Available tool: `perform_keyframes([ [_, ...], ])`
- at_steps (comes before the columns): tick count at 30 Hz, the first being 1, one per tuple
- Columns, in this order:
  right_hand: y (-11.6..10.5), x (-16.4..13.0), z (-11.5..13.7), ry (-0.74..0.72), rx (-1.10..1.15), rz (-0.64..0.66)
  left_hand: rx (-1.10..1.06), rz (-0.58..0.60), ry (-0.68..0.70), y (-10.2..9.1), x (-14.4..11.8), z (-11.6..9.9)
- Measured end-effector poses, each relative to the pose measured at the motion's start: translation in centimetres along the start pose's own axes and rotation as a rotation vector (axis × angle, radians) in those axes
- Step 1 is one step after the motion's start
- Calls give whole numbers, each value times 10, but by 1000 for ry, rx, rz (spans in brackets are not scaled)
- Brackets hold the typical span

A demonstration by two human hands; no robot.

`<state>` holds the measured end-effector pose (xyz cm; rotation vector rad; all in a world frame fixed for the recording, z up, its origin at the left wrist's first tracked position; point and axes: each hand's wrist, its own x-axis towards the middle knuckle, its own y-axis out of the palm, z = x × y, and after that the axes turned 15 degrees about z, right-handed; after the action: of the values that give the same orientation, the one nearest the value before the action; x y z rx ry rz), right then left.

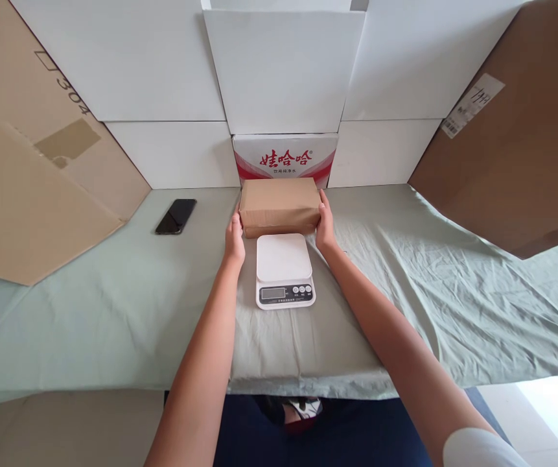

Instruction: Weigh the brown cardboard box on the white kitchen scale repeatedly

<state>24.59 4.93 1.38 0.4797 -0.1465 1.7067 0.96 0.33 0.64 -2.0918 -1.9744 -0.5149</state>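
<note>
A small brown cardboard box [280, 201] is gripped between my two hands, just behind the scale. My left hand [234, 237] presses against its left end, and my right hand [325, 222] holds the right end. Both sets of fingers are partly hidden along the sides of the box. In front of it lies a white digital kitchen scale [284, 259] with nothing on its platform. The scale's display looks blank. Whether the box rests on the cloth or is slightly raised, I cannot tell.
A black phone [176, 216] lies on the green cloth [113, 311] to the left. Behind the box stands a white carton with red lettering [286, 157], against white panels [286, 71]. Large cardboard sheets [40, 162] flank the table, the right one [512, 149] carrying a label.
</note>
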Motion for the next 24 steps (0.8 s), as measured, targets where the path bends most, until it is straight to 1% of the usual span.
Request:
perform_keyframes([
  [3, 0, -1, -2, 19, 16, 13, 2, 7, 9, 0, 0, 0],
  [6, -1, -1, -5, 25, 13, 22, 18, -15, -6, -1, 1, 2],
  [9, -1, 0, -6, 18, -2, 24, 46, -16, -13, -2, 1, 4],
  [12, -1, 2, -4, -3, -21, 32, 61, -1, 8, -2, 1, 5],
  [16, 3, 2, 11, -49, -56, 52, 84, -5, 55, -4, 2, 0],
  [19, 7, -4, 28, -88, -78, 91, 100, 6, 140, -4, -1, -9],
  [22, 12, -18, 41, -101, -79, 115, 103, 6, 213, 1, -12, -21],
  [24, 14, -30, 48, -86, -94, 119, 105, -12, 227, 6, -24, -28],
])
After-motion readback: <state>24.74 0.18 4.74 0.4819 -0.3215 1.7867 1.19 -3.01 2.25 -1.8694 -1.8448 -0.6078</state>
